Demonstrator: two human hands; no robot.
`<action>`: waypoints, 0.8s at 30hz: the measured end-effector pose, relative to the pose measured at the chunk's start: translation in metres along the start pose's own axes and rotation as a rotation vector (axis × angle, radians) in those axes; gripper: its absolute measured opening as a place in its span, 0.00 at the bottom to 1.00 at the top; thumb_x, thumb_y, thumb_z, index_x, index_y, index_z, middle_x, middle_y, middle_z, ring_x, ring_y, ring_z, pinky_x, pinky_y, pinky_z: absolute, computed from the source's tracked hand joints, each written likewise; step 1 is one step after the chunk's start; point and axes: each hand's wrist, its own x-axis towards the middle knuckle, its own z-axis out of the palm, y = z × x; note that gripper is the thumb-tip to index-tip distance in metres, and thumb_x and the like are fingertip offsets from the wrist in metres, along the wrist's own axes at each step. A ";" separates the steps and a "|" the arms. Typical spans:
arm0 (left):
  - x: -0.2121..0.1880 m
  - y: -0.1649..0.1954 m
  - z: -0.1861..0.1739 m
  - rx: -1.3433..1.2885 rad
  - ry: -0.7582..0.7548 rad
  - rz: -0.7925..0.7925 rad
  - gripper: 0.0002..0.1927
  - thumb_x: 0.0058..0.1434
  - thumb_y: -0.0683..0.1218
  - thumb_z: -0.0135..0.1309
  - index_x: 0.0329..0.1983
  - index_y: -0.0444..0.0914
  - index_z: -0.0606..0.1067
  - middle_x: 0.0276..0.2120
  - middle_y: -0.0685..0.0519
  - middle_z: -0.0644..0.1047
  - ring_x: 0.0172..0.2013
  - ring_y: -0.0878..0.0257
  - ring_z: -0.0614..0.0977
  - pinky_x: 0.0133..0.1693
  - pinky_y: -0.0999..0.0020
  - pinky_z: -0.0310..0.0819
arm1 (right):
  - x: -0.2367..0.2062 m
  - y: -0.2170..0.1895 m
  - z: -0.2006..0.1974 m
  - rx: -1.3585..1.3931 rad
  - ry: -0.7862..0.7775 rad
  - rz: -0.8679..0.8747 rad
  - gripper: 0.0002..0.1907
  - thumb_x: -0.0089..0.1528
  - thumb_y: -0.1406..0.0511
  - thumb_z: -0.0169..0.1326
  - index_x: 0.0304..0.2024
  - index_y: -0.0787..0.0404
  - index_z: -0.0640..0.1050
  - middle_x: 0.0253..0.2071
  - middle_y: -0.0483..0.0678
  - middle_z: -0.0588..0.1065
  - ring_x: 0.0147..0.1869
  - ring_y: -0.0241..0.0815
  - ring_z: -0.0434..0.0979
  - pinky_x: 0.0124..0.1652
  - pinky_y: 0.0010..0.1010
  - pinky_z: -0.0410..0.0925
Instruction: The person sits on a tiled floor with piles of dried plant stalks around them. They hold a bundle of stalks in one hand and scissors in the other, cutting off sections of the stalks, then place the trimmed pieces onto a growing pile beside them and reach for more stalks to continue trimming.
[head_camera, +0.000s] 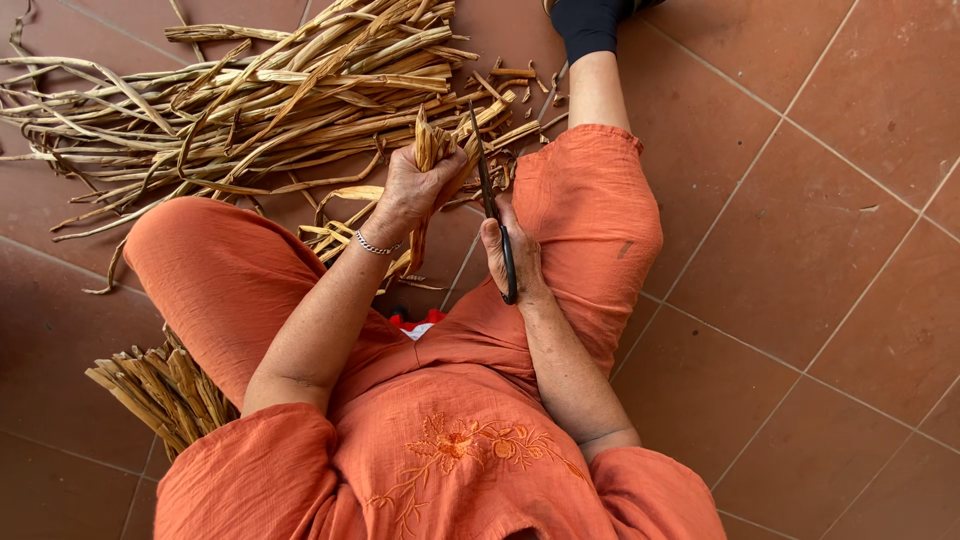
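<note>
Head view, looking down on orange-clad lap and tiled floor (820, 250). Left hand (420, 185) clenched around a small bunch of dried stalks (432, 140), ends poking up toward 12 o'clock above the fist, the rest trailing down past the wrist; thin bracelet (375, 246) on that wrist. Right hand (515, 255) just beside, at 4 o'clock from the left hand, grasping the dark handles of scissors (490, 195); blades pointing to 12 o'clock, standing right beside the held bunch at its 3 o'clock; contact hard to tell. Big loose pile of dried stalks (230, 90) spread on the floor at 10 to 11 o'clock from the hands. Short cut pieces (520, 85) scattered at 12 o'clock. Second bundle of trimmed stalks (165, 390) on the floor at 8 o'clock, beside the left knee.
</note>
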 end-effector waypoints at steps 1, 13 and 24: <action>0.000 0.000 0.001 -0.019 -0.003 -0.018 0.05 0.68 0.44 0.62 0.40 0.37 0.80 0.27 0.59 0.79 0.25 0.75 0.76 0.25 0.78 0.72 | 0.000 -0.001 0.000 -0.019 0.005 -0.009 0.44 0.68 0.35 0.30 0.66 0.63 0.67 0.31 0.51 0.76 0.39 0.52 0.82 0.39 0.43 0.72; -0.004 0.001 0.002 0.017 -0.028 0.012 0.06 0.67 0.44 0.62 0.38 0.36 0.81 0.25 0.59 0.78 0.23 0.75 0.74 0.23 0.78 0.67 | -0.010 -0.007 0.002 -0.039 0.011 0.018 0.40 0.69 0.36 0.28 0.56 0.60 0.74 0.30 0.52 0.79 0.40 0.56 0.83 0.41 0.44 0.73; -0.013 0.009 0.000 0.002 -0.026 -0.018 0.07 0.67 0.43 0.62 0.32 0.38 0.80 0.19 0.60 0.74 0.18 0.75 0.70 0.19 0.77 0.60 | -0.006 -0.001 0.005 -0.086 -0.006 -0.084 0.52 0.66 0.32 0.23 0.70 0.66 0.61 0.33 0.50 0.75 0.40 0.49 0.82 0.39 0.41 0.74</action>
